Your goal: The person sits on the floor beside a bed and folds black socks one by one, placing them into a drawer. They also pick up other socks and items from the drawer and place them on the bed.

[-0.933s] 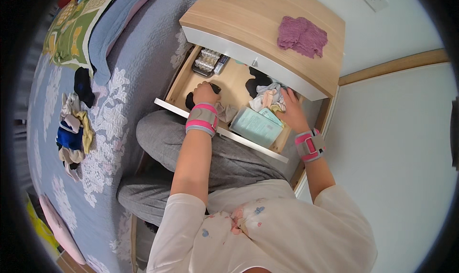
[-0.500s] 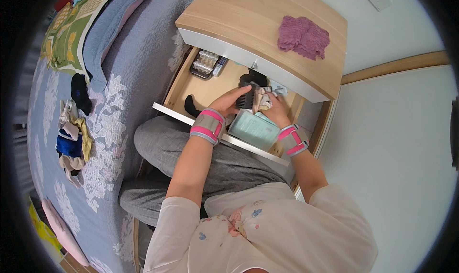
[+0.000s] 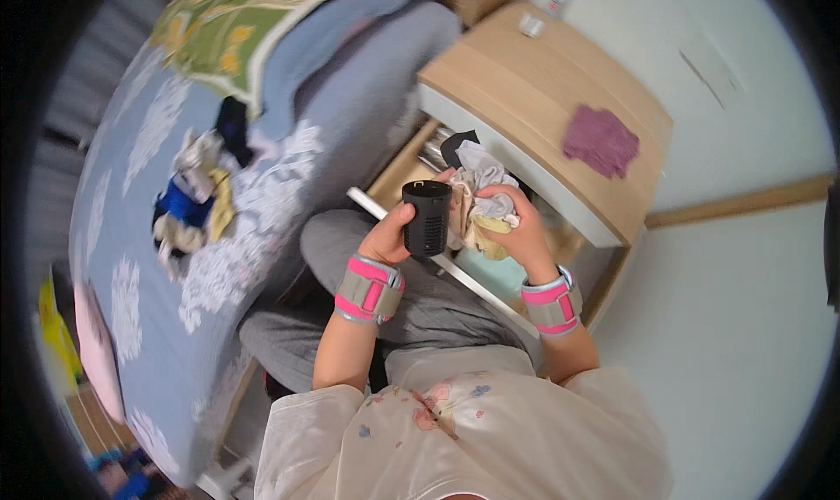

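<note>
My left hand grips a black slotted cylinder, held upright above the front of the drawer. Its exact kind I cannot make out. Beside it, my right hand is closed around a bundle of socks in grey, beige and pale yellow, with a dark piece at its far side. Both hands are over an open drawer, and the bundle hides much of the inside. A pale green packet shows in the drawer below the right hand.
The drawer belongs to a wooden-topped cabinet, which bears a folded purple cloth and a small white object. On the bed at left lie a pile of socks and a green patterned cover. A wall stands at right.
Both hands have risen from inside the drawer. The left has brought up the black cylinder and the right a bundle of socks. The view has shifted, and the small white object has come into sight.
</note>
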The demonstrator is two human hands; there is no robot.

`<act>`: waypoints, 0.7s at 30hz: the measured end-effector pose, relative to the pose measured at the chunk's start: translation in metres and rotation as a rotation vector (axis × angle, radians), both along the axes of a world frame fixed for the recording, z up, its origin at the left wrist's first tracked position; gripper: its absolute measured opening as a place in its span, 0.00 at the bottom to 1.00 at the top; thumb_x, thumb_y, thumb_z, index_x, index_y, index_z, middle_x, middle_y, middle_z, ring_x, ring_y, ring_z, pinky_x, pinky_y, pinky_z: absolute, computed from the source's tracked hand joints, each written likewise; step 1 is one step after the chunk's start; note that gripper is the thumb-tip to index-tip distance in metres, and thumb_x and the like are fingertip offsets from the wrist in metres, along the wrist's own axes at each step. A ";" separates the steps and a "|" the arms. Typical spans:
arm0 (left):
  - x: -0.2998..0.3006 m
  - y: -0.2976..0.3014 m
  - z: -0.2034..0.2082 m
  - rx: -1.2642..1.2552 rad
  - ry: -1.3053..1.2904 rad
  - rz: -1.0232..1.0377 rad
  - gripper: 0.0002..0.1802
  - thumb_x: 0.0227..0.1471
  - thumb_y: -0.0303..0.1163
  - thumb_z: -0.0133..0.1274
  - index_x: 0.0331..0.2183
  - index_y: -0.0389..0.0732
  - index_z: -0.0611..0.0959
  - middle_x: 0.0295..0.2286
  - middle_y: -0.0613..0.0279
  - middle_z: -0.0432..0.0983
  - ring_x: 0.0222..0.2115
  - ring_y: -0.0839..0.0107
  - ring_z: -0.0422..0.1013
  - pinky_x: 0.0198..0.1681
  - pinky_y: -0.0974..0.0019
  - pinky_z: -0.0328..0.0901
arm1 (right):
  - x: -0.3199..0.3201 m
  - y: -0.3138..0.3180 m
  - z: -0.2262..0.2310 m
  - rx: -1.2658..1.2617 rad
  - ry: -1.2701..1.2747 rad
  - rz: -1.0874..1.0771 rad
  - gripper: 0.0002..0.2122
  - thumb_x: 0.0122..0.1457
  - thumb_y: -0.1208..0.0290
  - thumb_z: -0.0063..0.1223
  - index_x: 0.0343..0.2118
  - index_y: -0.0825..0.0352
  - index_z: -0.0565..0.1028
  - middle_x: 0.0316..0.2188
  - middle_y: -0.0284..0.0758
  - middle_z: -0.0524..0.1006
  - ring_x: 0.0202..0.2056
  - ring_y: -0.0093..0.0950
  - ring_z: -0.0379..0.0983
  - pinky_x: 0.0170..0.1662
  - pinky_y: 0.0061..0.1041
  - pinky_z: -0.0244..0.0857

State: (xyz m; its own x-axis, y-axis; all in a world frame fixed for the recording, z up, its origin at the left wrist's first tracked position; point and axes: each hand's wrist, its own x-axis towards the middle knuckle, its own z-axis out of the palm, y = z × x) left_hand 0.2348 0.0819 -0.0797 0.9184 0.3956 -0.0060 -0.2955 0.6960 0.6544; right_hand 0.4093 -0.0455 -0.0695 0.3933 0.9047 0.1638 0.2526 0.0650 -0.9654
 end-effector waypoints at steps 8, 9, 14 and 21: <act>-0.153 0.051 0.082 0.211 -0.059 0.508 0.45 0.46 0.53 0.56 0.57 0.36 0.61 0.49 0.60 0.67 0.49 0.70 0.66 0.54 0.66 0.59 | -0.118 0.146 0.088 0.287 -0.122 0.367 0.21 0.37 0.80 0.61 0.39 0.64 0.74 0.38 0.35 0.75 0.43 0.33 0.70 0.48 0.26 0.61; -0.176 0.060 0.086 0.241 -0.038 0.611 0.41 0.48 0.52 0.54 0.56 0.37 0.63 0.50 0.60 0.67 0.50 0.70 0.65 0.54 0.66 0.59 | -0.142 0.171 0.091 0.319 -0.065 0.418 0.21 0.37 0.80 0.61 0.39 0.64 0.74 0.38 0.35 0.75 0.43 0.33 0.71 0.48 0.26 0.61; -0.250 0.115 0.108 0.417 0.229 0.910 0.30 0.56 0.49 0.44 0.54 0.38 0.66 0.49 0.63 0.68 0.50 0.70 0.64 0.55 0.64 0.56 | -0.243 0.301 0.063 0.366 0.085 0.488 0.26 0.40 0.74 0.63 0.47 0.65 0.69 0.48 0.46 0.68 0.51 0.42 0.62 0.54 0.32 0.56; -0.276 0.096 0.103 0.694 0.438 1.294 0.37 0.40 0.16 0.59 0.54 0.42 0.67 0.53 0.65 0.61 0.51 0.71 0.62 0.54 0.67 0.58 | -0.280 0.325 0.019 0.416 -0.320 0.203 0.35 0.46 0.66 0.59 0.59 0.64 0.56 0.60 0.59 0.44 0.61 0.54 0.41 0.61 0.42 0.42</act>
State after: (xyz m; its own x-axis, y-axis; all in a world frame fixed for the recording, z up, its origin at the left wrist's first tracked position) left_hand -0.0413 0.1779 0.0238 -0.0723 0.9369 0.3420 -0.1424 -0.3490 0.9262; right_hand 0.1289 0.2797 -0.0505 0.0898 0.7910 0.6051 0.4712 0.5015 -0.7256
